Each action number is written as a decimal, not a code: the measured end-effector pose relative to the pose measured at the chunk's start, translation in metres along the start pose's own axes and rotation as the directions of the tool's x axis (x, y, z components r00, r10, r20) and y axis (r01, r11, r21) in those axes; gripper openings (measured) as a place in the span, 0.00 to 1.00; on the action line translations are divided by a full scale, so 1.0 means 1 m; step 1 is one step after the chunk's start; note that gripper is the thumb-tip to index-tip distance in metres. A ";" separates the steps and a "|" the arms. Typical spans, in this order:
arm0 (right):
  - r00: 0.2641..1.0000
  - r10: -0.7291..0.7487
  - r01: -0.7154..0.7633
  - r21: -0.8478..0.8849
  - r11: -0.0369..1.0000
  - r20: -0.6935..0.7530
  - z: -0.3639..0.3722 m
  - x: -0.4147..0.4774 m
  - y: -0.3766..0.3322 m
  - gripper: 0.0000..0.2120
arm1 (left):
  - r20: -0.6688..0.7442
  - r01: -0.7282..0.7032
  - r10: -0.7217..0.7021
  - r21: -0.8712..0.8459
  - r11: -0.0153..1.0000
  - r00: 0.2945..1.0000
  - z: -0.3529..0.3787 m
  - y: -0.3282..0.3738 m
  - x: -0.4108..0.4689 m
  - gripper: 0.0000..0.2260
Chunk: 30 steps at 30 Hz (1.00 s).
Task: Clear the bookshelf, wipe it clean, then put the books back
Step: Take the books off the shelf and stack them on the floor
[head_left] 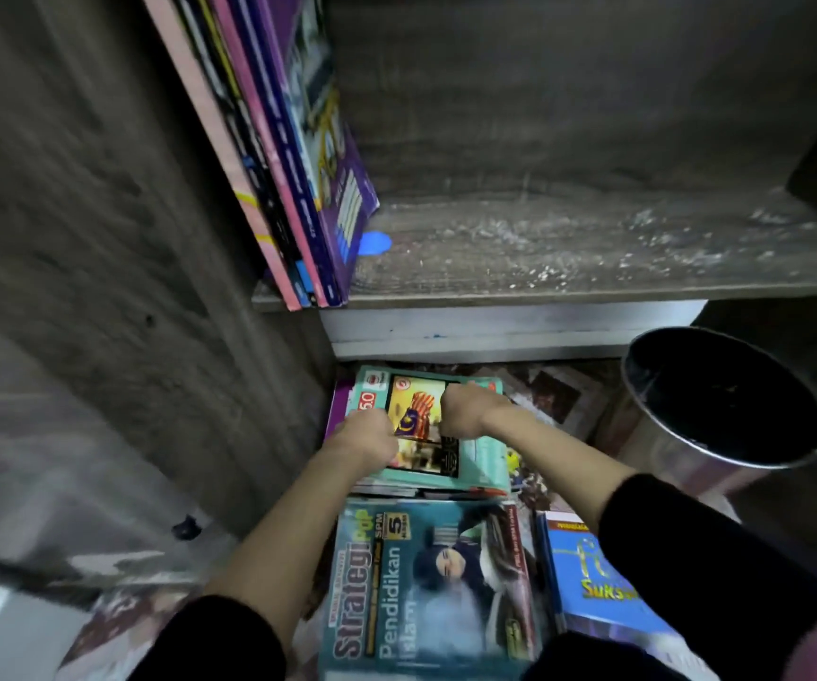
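Observation:
A stack of books topped by a teal book (487, 454) with a yellow picture lies on the floor below the shelf. My left hand (369, 437) grips the stack's left edge with curled fingers. My right hand (465, 410) curls over the teal cover near its top. The grey wooden shelf board (568, 248) above is dusty and mostly bare. Several thin books (279, 154) lean against its left wall. A small blue object (374, 243) lies on the shelf beside them.
A teal "Strategi" book (426, 587) and a blue book (588, 587) lie on the floor nearer me. A metal bin (711, 435) stands at the right. Patterned paper covers the floor. The shelf's side panel (102, 238) is at the left.

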State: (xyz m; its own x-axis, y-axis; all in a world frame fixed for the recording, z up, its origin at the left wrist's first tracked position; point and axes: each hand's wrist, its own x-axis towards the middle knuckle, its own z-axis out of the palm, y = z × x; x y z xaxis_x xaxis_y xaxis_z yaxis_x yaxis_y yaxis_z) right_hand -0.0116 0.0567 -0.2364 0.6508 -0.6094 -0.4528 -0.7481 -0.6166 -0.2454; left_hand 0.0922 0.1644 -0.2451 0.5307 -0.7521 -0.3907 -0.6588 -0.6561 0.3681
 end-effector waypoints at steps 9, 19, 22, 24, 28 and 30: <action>0.990 -0.076 0.082 0.045 0.996 -0.122 -0.082 -0.086 -0.030 0.09 | -0.279 -0.117 0.099 -0.050 0.992 0.955 -0.089 0.024 -0.077 0.11; 0.838 -0.170 0.267 0.118 0.956 -0.519 -0.156 -0.120 -0.069 0.14 | -0.741 -0.359 0.000 -0.326 0.874 0.672 -0.180 0.035 -0.114 0.19; 0.802 -0.175 0.342 0.198 0.919 -0.572 -0.159 -0.104 -0.084 0.21 | -0.703 -0.367 -0.109 -0.490 0.791 0.703 -0.194 0.039 -0.104 0.22; 0.775 -0.188 0.396 0.233 0.888 -0.603 -0.156 -0.089 -0.094 0.25 | -0.678 -0.373 -0.159 -0.566 0.735 0.717 -0.203 0.041 -0.092 0.23; 0.740 -0.243 0.510 0.288 0.811 -0.627 -0.148 -0.063 -0.113 0.34 | -0.668 -0.410 -0.172 -0.618 0.671 0.724 -0.215 0.040 -0.066 0.24; 0.720 -0.253 0.545 0.301 0.783 -0.646 -0.143 -0.051 -0.117 0.38 | -0.645 -0.409 -0.149 -0.628 0.662 0.750 -0.212 0.038 -0.057 0.22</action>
State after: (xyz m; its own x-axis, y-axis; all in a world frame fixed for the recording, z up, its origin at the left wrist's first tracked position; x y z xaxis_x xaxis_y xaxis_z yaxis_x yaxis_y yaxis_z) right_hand 0.0615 0.0887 -0.0622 0.7418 -0.6047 0.2898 -0.2696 -0.6647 -0.6968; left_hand 0.1497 0.1688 -0.0299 0.8398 -0.5062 0.1964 -0.3185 -0.1663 0.9332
